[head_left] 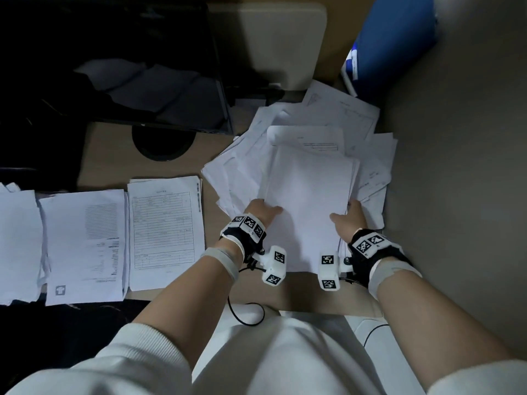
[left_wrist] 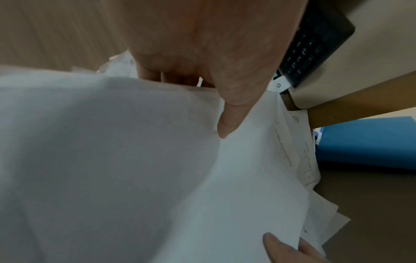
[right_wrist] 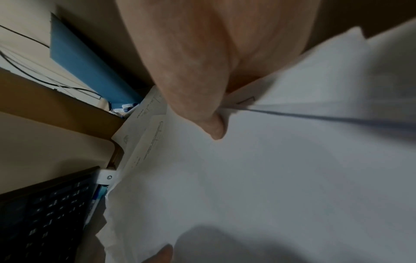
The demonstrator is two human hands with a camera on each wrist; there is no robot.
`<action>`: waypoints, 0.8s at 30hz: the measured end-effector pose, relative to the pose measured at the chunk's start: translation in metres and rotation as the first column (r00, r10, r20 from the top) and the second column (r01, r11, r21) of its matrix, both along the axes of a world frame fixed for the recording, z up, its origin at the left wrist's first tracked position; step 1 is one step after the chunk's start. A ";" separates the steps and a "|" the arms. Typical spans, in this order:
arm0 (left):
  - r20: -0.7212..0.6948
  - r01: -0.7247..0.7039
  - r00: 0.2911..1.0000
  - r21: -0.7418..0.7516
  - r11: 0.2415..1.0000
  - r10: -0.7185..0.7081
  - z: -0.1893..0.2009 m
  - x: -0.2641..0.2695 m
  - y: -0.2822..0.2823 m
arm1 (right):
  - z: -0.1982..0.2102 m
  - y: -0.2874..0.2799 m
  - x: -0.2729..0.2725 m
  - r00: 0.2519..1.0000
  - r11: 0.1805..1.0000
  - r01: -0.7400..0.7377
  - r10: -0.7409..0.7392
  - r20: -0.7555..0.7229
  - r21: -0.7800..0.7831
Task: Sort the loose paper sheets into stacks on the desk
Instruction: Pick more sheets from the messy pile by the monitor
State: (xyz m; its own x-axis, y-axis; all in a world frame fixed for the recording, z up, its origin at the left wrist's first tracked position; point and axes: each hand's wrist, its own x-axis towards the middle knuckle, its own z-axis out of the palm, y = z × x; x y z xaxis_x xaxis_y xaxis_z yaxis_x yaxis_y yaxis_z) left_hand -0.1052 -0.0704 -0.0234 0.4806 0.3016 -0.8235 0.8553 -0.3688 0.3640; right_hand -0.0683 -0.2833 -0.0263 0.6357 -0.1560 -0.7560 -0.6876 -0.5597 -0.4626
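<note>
Desk (head_left: 108,155): both hands' fingers hidden under blank sheets (head_left: 308,201).

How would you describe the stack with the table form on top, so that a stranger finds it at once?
Start at the dark round hole in the desk and come toward the person. Three sorted stacks lie side by side along the near edge; take the rightmost one, the form stack, nearest the left hand. Only its top sheet carries a ruled table.
</note>
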 end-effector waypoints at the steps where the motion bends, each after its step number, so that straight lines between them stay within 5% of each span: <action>1: 0.004 -0.001 1.000 -0.011 1.000 0.001 0.000 0.001 0.000 | 0.000 0.001 0.001 0.998 0.998 -0.054 0.053 -0.019 -0.019; 7: 0.099 -0.149 0.982 -0.130 0.980 0.163 0.000 0.007 0.003 | -0.002 0.000 0.008 0.972 0.973 -0.220 0.213 -0.097 -0.067; 10: 0.119 -0.134 0.982 -0.131 0.982 0.149 -0.003 0.009 0.003 | -0.003 0.004 0.012 0.997 0.996 -0.074 0.074 -0.008 0.043; 14: 0.132 -0.085 0.987 -0.050 0.995 0.091 0.001 0.016 0.003 | 0.005 0.007 0.019 0.999 0.998 -0.054 0.053 0.007 0.043; 24: 0.357 -0.351 0.855 -0.137 0.926 0.376 0.070 0.019 0.000 | 0.060 0.022 0.034 0.976 0.982 0.056 -0.092 0.197 0.181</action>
State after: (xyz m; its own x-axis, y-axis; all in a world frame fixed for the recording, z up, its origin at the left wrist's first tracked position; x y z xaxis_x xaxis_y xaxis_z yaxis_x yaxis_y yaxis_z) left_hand -0.0864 -0.0708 0.0462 0.6201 0.4668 -0.6306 0.7212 -0.0227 0.6924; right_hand -0.0343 -0.2613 0.0333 0.7705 -0.0869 -0.6315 -0.6054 -0.4098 -0.6823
